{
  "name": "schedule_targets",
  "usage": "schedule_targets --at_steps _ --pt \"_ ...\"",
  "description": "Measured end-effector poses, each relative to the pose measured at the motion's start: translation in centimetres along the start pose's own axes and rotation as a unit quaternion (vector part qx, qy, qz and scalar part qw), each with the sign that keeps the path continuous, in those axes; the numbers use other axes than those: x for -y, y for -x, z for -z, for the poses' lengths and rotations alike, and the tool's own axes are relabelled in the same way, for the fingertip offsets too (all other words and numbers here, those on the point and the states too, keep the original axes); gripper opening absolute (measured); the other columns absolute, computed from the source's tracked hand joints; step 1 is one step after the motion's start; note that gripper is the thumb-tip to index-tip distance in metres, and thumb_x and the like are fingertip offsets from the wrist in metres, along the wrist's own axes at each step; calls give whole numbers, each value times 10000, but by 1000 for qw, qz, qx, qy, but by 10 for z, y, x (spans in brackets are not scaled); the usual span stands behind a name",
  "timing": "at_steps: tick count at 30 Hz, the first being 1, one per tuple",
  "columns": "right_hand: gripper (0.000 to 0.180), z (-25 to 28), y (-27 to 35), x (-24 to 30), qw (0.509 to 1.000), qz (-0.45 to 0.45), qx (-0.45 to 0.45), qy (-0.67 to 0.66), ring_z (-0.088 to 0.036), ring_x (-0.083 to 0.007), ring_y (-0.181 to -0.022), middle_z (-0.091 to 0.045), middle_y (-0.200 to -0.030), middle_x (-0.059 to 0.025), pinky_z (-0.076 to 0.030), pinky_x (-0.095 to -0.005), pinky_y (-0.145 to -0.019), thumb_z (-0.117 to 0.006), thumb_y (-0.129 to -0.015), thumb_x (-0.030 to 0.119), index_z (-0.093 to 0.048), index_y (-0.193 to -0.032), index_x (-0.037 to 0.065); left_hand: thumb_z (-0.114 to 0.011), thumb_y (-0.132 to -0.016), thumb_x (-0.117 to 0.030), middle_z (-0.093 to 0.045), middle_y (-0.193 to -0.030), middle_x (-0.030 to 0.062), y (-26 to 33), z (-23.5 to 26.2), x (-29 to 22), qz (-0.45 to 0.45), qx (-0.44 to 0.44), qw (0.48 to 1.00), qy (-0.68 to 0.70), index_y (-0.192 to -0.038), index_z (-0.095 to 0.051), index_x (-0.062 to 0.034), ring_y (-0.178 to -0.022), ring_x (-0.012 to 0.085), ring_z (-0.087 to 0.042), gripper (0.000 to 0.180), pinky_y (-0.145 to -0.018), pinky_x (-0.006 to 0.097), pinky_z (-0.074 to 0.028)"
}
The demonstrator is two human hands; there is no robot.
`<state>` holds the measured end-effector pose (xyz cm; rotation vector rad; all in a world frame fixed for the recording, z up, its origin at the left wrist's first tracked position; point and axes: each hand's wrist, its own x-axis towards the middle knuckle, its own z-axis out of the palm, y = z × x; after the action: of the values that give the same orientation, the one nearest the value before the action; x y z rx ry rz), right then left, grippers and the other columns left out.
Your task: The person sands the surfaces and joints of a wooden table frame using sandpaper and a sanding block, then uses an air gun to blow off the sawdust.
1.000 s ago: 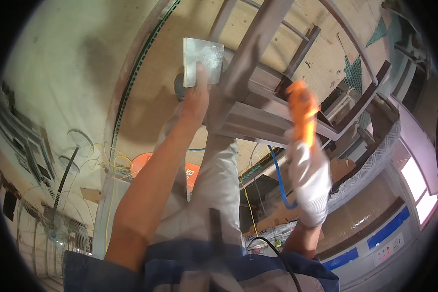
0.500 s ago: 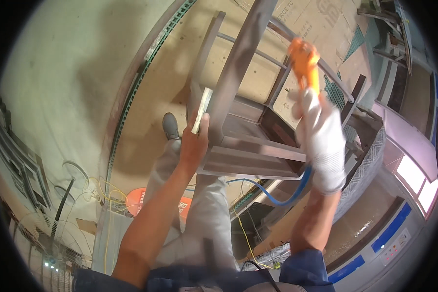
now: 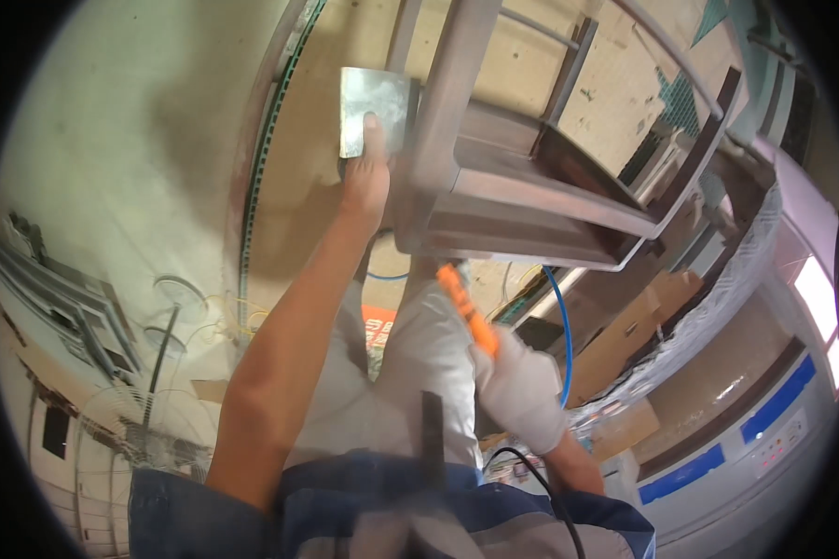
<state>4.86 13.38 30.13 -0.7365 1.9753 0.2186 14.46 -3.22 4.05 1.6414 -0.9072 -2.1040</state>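
My bare left hand (image 3: 368,182) grips a flat rectangular pad (image 3: 382,107). Its face looks pale and shiny, and my thumb presses on it. Close to its right stands a leg of the brown wooden chair frame (image 3: 438,140), tipped over so that its rails and seat box (image 3: 550,200) face me. In a white glove, my right hand (image 3: 522,387) is closed round an orange air gun (image 3: 471,312), its tip toward the chair's lower edge. A blue air hose (image 3: 567,326) runs down beside the glove; where it joins the gun is hidden.
My legs (image 3: 429,345) are just below the chair. Wire-guarded fan (image 3: 140,419) and dark strips (image 3: 61,298) lie at the left. Plastic-wrapped boards (image 3: 690,317) and a white cabinet with blue strips (image 3: 718,466) stand at the right.
My right hand has swung down and left with the air gun, from above the chair to before my thigh. My left hand has risen and turned the pad's face into view.
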Motion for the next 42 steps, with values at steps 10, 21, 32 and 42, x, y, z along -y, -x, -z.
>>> schedule_targets --at_steps 10,21,32,42 --pt "206 -100 13 -22 982 -33 -149 -107 -671 -383 -649 -678 -750 -170 -526 -444 -579 -617 -1019 225 -674 -1173 100 -375 -1046 -676 -394 -1560 261 21 23 34 43 -26 998 -34 -1592 -139 92 -1424 326 -486 971 -1250 405 -339" --pt "303 -181 56 -49 974 51 -184 -121 -651 -332 -511 -645 -655 -151 -520 -417 -471 -731 -952 282 -672 -1083 16 -308 -1027 -735 -348 -1584 279 71 35 96 82 -18 993 -86 -1593 -157 90 -1488 296 -344 1011 -1254 344 -213" --pt "304 -189 42 -207 908 -139 -311 -242 -659 -249 -630 -666 -737 -102 -495 -354 -578 -489 -1092 304 -713 -1086 98 -528 -1021 -650 -477 -1557 127 117 43 138 -114 -126 965 -202 -1578 -386 -45 -1287 226 -576 834 -1028 321 -498" --pt "480 -147 31 -334 753 -208 -325 -533 -464 -85 -509 -546 -657 21 -383 -274 -469 -450 -1100 453 -711 -1036 55 -468 -1018 12 -501 -1560 124 155 -15 124 -298 171 842 -416 -1579 -405 -46 -1381 278 -516 567 -1133 351 -393"
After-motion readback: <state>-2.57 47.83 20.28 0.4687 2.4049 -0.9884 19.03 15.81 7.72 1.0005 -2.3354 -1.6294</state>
